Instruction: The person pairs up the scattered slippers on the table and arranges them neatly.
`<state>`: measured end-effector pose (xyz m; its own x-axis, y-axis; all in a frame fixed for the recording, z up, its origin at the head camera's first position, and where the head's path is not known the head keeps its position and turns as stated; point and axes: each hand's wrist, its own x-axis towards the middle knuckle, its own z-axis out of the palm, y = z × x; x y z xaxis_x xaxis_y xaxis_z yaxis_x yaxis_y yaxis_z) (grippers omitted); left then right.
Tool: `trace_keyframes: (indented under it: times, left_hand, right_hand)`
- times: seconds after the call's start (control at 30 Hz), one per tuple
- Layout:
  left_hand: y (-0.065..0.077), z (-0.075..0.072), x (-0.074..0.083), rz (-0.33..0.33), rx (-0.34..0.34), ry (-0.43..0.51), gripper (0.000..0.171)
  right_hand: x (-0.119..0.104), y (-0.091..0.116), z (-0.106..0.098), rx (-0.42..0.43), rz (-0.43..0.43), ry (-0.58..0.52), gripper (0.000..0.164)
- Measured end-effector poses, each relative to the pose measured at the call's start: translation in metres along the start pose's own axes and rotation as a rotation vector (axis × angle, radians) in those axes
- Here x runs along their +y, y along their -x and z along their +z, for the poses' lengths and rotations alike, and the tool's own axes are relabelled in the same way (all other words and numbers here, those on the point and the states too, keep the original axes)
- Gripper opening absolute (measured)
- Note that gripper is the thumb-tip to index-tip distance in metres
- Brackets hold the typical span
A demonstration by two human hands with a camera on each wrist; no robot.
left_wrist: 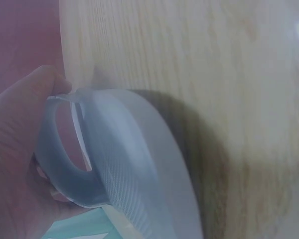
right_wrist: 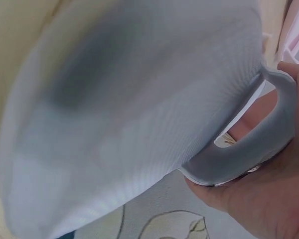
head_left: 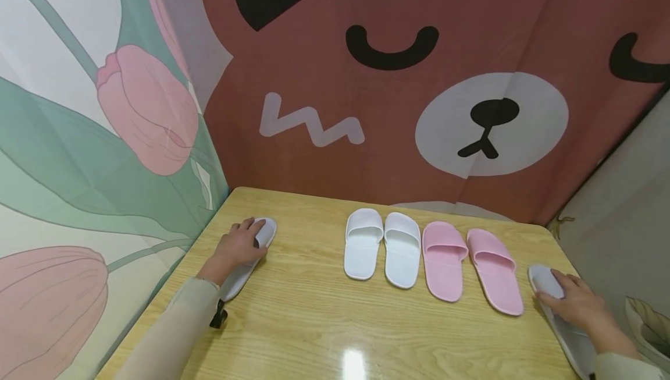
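Note:
At the table's left side, my left hand (head_left: 242, 245) grips a pale grey slipper (head_left: 237, 284) by its strap. The left wrist view shows the thumb and fingers around both sides of that strap, with the sole (left_wrist: 139, 154) tilted over the wood. Far to the right, my right hand (head_left: 578, 301) holds a second pale grey slipper (head_left: 544, 280) the same way, its toe pointing toward the back. Much of its sole (right_wrist: 119, 129) fills the right wrist view. Between the hands lie a pair of white slippers (head_left: 361, 258) and a pair of pink slippers (head_left: 445, 276).
The wooden table (head_left: 303, 322) meets a wall hanging (head_left: 314, 176) with a brown bear at the back. A tulip-print cloth (head_left: 152, 118) hangs along the left. A pale cloth (head_left: 617, 205) borders the right edge. Light glares off the tabletop near the front.

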<state>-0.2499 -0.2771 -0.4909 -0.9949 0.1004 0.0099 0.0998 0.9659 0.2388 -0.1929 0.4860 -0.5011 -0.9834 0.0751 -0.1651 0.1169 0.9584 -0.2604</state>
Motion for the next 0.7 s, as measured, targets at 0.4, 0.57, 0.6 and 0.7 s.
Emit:
trace_keyframes:
  times: [0.4,0.57,0.6,0.7]
  left_hand:
    - [0.000,-0.003,0.002,0.010,0.001,-0.011,0.076]
    - [-0.001,-0.003,0.002,0.009,0.005,-0.008,0.075]
    - [-0.002,-0.003,0.003,0.009,0.005,-0.009,0.075]
    - [-0.002,-0.004,0.003,0.006,0.007,-0.009,0.075]
  right_hand:
    - [-0.004,-0.002,-0.003,-0.043,0.067,-0.016,0.107]
    - [-0.009,-0.002,-0.006,-0.067,0.119,-0.020,0.109]
    - [-0.010,-0.002,-0.007,-0.068,0.120,-0.021,0.108]
    - [-0.012,-0.002,-0.012,-0.059,0.093,-0.011,0.107]
